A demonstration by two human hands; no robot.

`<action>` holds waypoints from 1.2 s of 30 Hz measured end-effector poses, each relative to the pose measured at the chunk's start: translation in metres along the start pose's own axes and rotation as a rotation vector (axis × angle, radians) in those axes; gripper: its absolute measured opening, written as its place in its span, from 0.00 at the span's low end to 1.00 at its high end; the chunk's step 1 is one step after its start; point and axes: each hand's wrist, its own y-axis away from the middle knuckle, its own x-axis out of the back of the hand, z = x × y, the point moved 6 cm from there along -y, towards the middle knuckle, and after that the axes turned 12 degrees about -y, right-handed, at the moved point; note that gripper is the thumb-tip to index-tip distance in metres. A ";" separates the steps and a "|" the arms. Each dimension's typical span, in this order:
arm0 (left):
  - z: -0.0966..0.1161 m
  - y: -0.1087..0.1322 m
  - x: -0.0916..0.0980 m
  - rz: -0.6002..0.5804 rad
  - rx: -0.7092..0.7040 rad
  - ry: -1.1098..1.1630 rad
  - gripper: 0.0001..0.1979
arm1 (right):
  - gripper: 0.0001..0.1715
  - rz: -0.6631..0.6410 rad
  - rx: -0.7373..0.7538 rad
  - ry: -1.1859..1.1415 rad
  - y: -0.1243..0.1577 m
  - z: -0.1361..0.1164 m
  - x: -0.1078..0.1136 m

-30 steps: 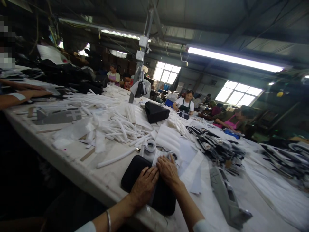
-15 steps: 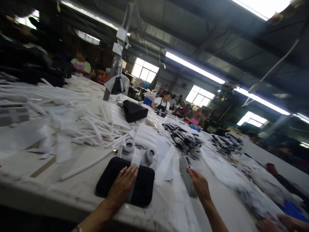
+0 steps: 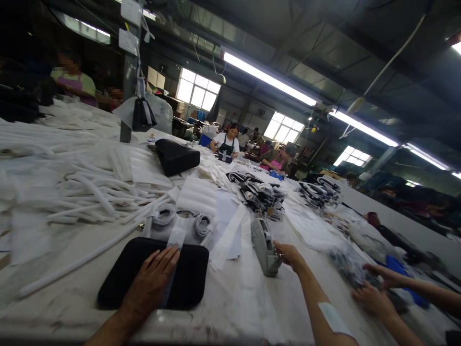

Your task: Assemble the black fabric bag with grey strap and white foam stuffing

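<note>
The left hand (image 3: 149, 283) and right hand (image 3: 290, 254) are bare, the forearms uncovered to the picture's edge. A white rectangular patch (image 3: 333, 319) lies stuck along the right forearm, at about five o'clock from the right hand.

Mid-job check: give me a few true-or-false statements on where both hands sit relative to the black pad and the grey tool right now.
1. The left hand lies flat, palm down, on the black pad. True.
2. The right hand also rests on the black pad. False: it is at the near end of the grey tool, to the right of the pad.
3. Two grey rolls lie just beyond the pad's far edge. True.
4. The black wedge-shaped piece sits on top of the pad. False: it stands far back, beyond the white tubes.
5. Another person's hands are at work to the right of the right hand. True.
</note>
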 end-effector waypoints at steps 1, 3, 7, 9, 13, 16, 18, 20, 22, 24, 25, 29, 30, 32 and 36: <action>0.000 0.000 0.000 0.000 -0.007 -0.002 0.24 | 0.18 -0.010 -0.035 -0.017 -0.002 0.001 -0.004; 0.001 0.000 0.000 -0.004 -0.017 -0.015 0.24 | 0.16 -0.034 -0.095 -0.051 -0.005 0.001 -0.010; 0.000 0.001 -0.002 -0.030 -0.010 -0.007 0.24 | 0.13 -0.074 -0.171 -0.103 -0.005 0.000 -0.014; 0.000 0.002 -0.004 -0.035 -0.006 0.004 0.24 | 0.14 -0.061 -0.203 -0.123 -0.004 0.001 -0.011; 0.000 0.002 -0.005 -0.030 -0.006 0.008 0.25 | 0.13 -0.033 -0.255 -0.155 -0.001 0.003 -0.007; 0.000 0.002 -0.004 -0.017 -0.007 0.001 0.24 | 0.13 -0.023 -0.280 -0.152 -0.001 0.001 -0.010; 0.000 0.002 -0.002 -0.004 -0.011 -0.008 0.24 | 0.14 -0.005 -0.274 -0.156 -0.001 -0.001 -0.012; 0.000 0.002 -0.002 0.004 -0.010 -0.011 0.24 | 0.13 0.019 -0.237 -0.184 0.001 -0.005 -0.008; 0.000 0.002 -0.002 -0.004 -0.001 -0.001 0.24 | 0.12 0.038 -0.180 -0.234 0.007 -0.007 0.001; 0.000 0.002 -0.002 -0.015 0.007 0.009 0.24 | 0.11 0.042 -0.134 -0.292 0.019 -0.006 0.014; 0.000 0.001 -0.001 -0.019 0.010 0.013 0.24 | 0.10 0.035 -0.120 -0.319 0.026 -0.002 0.020; 0.001 -0.002 0.003 -0.028 0.020 0.027 0.24 | 0.14 -0.016 -0.132 -0.391 0.058 0.024 0.035; 0.002 -0.003 0.004 -0.029 0.022 0.031 0.24 | 0.15 -0.019 -0.145 -0.396 0.064 0.033 0.036; 0.002 -0.005 0.006 -0.025 0.023 0.031 0.24 | 0.16 -0.014 -0.170 -0.394 0.070 0.048 0.035; 0.003 -0.006 0.009 -0.017 0.008 0.008 0.24 | 0.17 -0.017 -0.179 -0.342 0.064 0.065 0.023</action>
